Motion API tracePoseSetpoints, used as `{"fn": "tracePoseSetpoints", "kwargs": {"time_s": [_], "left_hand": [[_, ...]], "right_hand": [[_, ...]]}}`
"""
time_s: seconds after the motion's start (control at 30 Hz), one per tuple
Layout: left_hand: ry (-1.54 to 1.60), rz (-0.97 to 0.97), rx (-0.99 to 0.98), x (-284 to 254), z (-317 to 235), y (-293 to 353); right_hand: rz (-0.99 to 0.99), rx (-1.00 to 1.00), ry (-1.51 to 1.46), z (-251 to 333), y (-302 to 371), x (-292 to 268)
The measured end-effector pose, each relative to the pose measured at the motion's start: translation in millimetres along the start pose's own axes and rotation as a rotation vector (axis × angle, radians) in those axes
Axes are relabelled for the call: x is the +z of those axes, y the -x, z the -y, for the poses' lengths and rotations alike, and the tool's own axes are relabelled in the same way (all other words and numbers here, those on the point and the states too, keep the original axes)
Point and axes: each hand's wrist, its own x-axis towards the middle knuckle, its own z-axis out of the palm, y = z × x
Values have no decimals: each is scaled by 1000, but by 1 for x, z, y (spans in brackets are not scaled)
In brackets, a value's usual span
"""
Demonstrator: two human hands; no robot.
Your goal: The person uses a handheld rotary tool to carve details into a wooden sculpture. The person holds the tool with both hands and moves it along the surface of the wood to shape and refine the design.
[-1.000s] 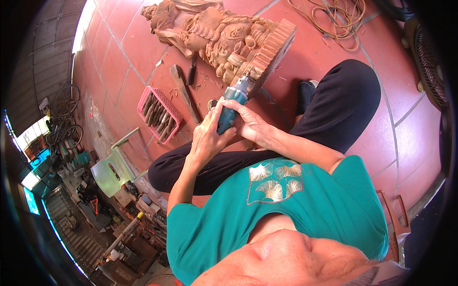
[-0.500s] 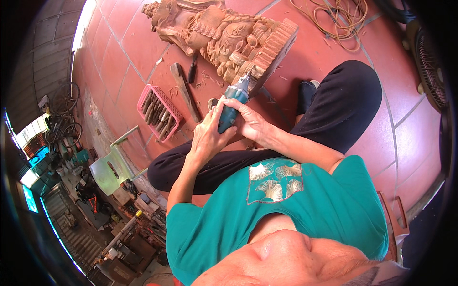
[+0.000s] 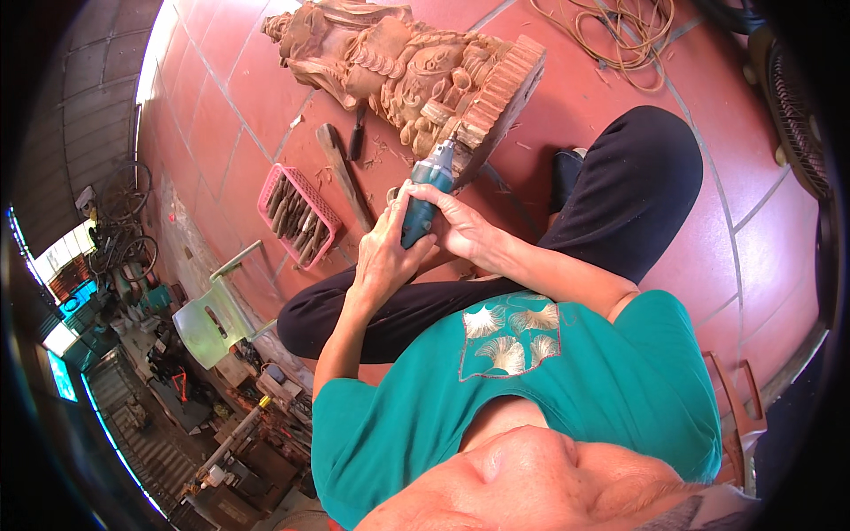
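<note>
A carved wooden statue [image 3: 398, 66] lies on its side on the red tiled floor, its ridged base toward the right. Both my hands are wrapped round a teal die grinder [image 3: 428, 190] with a grey metal nose. Its tip meets or nearly meets the carving near the base; I cannot tell which. My left hand [image 3: 382, 252] grips the tool's left side, fingers pointing up along it. On the other side my right hand [image 3: 460, 221] closes round the body with the thumb across the top. Wood shavings are scattered beside the statue.
Left of the statue are a pink basket [image 3: 299, 217] of carving tools, a wooden mallet-like stick [image 3: 343, 177] and a dark-handled tool [image 3: 357, 134]. A coiled cord [image 3: 624, 40] lies at upper right, near a fan [image 3: 791, 115]. A pale green chair [image 3: 212, 323] stands left.
The view has shifted slightly, so the statue sits a little further left. Both hands keep their hold on the die grinder, its tip still by the base.
</note>
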Motion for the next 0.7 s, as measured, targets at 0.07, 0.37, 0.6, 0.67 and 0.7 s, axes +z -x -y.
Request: {"fn": "tracePoseSetpoints", "kwargs": {"time_s": [0.07,0.37,0.6,0.67,0.7], "left_hand": [[-1,-1,6,1,1,1],[14,67,-42,-3,-2,1],[17,47,-31,-1,-1,2],[14,51,-33,-1,0,1],[10,47,-31,-1,0,0]], "right_hand": [[0,0,-5,0,2,1],[46,6,-19,-1,7,-3],[18,2,-4,0,11,3],[20,13,-5,1,10,3],[21,18,-7,1,9,3]]}}
